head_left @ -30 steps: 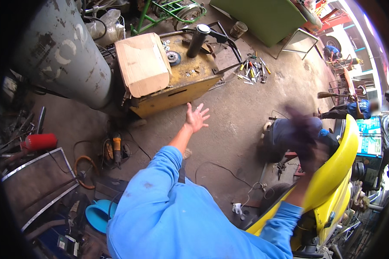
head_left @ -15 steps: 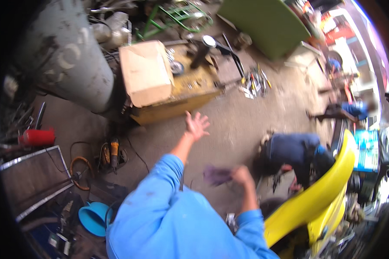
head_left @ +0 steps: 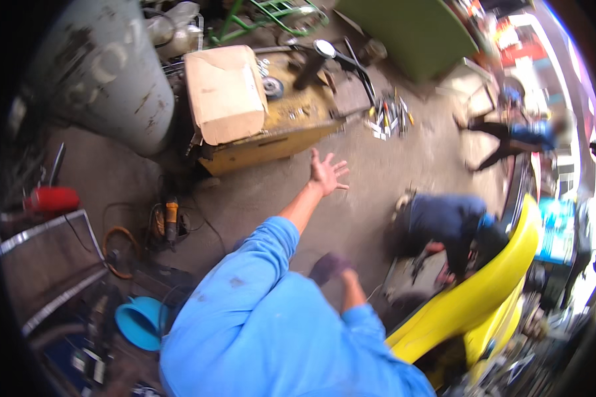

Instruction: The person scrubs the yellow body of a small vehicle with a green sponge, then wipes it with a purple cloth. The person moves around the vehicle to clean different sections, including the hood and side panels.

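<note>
My left hand [head_left: 326, 175] reaches out over the floor with its fingers spread and nothing in it. Just beyond it stands a yellow wooden bench [head_left: 271, 149]. Closer to my body, my right hand [head_left: 347, 274] is closed on a dark purple cloth [head_left: 327, 266]. Motion smears the cloth, and its exact shape does not show. Both arms are in light blue sleeves.
A cardboard box [head_left: 225, 96] rests on the bench. Hand tools [head_left: 391, 118] lie on the floor. A crouching person [head_left: 447, 221] works beside a yellow curved panel [head_left: 470, 298]. Another person [head_left: 516, 135] stands farther right. Left are a power tool [head_left: 171, 220] and blue bucket [head_left: 139, 323].
My left hand has moved right and slightly farther out, still spread. My right hand has swung left toward my body with the cloth. The person in the background has shifted their legs.
</note>
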Motion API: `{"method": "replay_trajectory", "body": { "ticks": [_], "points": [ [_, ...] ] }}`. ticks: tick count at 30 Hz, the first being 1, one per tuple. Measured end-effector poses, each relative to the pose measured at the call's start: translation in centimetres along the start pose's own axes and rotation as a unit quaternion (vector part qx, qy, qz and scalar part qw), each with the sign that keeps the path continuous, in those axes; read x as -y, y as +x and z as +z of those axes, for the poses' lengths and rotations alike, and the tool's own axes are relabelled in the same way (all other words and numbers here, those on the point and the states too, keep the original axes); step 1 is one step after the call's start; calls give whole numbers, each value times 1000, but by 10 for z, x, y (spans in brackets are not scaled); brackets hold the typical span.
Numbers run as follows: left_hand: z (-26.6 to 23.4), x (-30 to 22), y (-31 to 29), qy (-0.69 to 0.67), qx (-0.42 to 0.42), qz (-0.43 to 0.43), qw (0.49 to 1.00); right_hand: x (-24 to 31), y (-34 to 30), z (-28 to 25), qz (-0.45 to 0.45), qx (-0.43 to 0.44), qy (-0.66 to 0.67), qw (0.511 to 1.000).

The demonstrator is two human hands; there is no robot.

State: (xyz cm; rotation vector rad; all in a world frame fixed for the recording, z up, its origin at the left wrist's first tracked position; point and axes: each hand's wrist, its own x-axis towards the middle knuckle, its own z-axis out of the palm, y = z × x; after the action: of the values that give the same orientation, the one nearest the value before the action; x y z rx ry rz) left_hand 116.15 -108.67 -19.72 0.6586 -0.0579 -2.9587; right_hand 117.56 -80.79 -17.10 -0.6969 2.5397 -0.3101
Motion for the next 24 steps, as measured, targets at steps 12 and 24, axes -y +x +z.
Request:
{"method": "replay_trajectory", "body": {
  "ticks": [12, 24],
  "points": [
    [-79, -27, -40, 119, -88, -3, 989, 21, -54, -368, -483, -547, 398, 557],
    [-48, -75, -14, 130, -41, 56, 989, -51, -22, -157, 44, -313, 516, 796]
  ]
}}
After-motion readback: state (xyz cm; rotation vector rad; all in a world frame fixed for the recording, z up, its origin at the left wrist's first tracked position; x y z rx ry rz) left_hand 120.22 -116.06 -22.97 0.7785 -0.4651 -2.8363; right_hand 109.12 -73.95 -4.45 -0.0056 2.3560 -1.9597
